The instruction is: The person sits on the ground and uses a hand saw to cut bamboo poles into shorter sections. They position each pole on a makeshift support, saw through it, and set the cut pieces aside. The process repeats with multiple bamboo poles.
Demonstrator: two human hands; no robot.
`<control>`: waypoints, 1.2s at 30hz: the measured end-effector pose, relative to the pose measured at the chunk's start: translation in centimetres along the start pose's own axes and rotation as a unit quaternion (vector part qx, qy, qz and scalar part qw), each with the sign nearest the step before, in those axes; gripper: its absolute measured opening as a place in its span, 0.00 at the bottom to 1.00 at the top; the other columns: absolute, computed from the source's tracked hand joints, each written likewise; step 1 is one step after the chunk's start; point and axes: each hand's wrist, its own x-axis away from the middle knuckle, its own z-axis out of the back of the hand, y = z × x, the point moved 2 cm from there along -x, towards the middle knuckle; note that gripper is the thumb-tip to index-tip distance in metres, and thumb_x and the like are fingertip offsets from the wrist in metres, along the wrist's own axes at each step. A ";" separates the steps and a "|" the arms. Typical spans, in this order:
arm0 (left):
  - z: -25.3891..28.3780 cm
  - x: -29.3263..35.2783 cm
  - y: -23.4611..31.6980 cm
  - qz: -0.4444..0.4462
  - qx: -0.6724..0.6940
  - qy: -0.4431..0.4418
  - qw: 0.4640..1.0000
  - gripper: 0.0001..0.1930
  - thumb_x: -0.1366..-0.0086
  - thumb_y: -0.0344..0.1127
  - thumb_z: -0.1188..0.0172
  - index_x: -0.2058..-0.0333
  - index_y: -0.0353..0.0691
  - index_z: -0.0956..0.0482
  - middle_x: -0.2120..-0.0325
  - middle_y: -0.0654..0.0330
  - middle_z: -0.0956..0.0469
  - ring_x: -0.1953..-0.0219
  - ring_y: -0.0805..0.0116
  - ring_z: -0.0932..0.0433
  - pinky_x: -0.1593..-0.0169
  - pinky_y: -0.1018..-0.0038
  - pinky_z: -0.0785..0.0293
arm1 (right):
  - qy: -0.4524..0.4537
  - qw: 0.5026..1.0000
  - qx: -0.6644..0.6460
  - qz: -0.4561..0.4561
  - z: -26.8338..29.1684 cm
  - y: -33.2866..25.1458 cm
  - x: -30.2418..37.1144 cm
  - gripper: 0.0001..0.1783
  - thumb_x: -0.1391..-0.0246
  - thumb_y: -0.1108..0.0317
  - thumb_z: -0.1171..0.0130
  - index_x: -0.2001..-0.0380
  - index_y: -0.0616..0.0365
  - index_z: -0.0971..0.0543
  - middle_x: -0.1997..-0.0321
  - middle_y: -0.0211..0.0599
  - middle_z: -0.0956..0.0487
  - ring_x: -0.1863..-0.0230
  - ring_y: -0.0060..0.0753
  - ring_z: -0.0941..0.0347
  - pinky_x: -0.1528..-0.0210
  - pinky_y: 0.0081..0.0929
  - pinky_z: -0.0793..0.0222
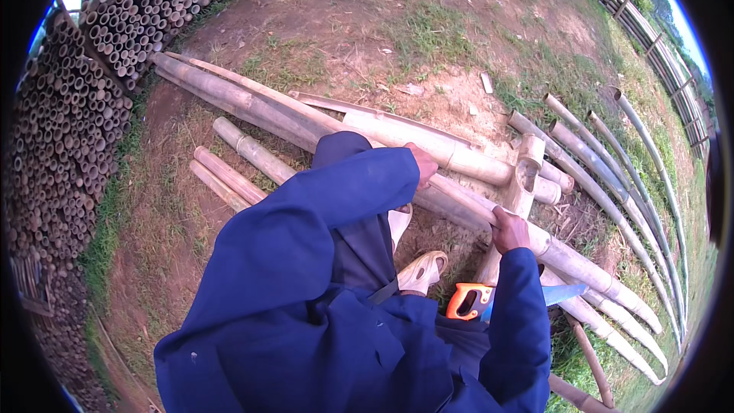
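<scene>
A long pale bamboo pole (pixel 577 263) lies slantwise in front of me, running from the middle toward the lower right. My right hand (pixel 511 232) is closed around it, thumb on top. Farther left, my left hand (pixel 423 166) is closed on the same pole near its far part; the sleeve hides some of the fingers. Under my right forearm rests a handsaw with an orange handle (pixel 469 301) and a blue blade (pixel 566 293). Beyond the hands, a thicker bamboo pole (pixel 482 165) reaches an upright bamboo piece with a cut-out notch (pixel 527 168).
Several bamboo poles (pixel 612 191) fan out on the grass at right. Shorter bamboo pieces (pixel 229 176) lie at left. A tall stack of cut bamboo (pixel 138 11) stands at far left, and a bamboo fence (pixel 657 50) at far right. My sandaled foot (pixel 423 271) is just below the poles.
</scene>
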 end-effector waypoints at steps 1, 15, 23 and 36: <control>-0.3 0.0 -0.3 0.000 0.000 0.015 1.000 0.15 0.44 0.48 0.32 0.68 0.41 0.13 0.73 0.50 0.14 0.64 0.50 0.13 0.59 0.52 0.20 | 0.005 1.000 -0.008 0.003 0.0 -0.1 -0.2 0.15 0.50 0.67 0.34 0.57 0.51 0.21 0.68 0.53 0.16 0.64 0.64 0.19 0.59 0.57 0.24; 0.9 0.3 0.6 0.014 0.005 0.032 0.999 0.16 0.42 0.52 0.31 0.65 0.45 0.13 0.71 0.52 0.14 0.61 0.50 0.13 0.56 0.52 0.23 | 0.047 0.997 -0.065 -0.017 0.3 0.9 0.2 0.08 0.49 0.70 0.35 0.63 0.54 0.20 0.68 0.53 0.17 0.64 0.64 0.19 0.61 0.54 0.25; 0.0 0.2 2.1 0.016 0.009 0.023 1.000 0.21 0.41 0.56 0.29 0.62 0.43 0.14 0.70 0.51 0.14 0.61 0.50 0.13 0.54 0.52 0.23 | 0.075 0.997 -0.014 0.004 -0.4 2.3 1.4 0.13 0.52 0.70 0.32 0.61 0.50 0.21 0.65 0.45 0.16 0.62 0.59 0.18 0.61 0.53 0.25; 0.9 -0.3 1.8 0.018 0.002 0.070 0.997 0.25 0.43 0.58 0.29 0.61 0.41 0.17 0.70 0.48 0.14 0.64 0.47 0.13 0.60 0.52 0.18 | 0.154 0.988 -0.017 0.008 1.1 1.3 0.8 0.13 0.54 0.68 0.28 0.65 0.51 0.20 0.68 0.40 0.20 0.62 0.52 0.19 0.61 0.47 0.24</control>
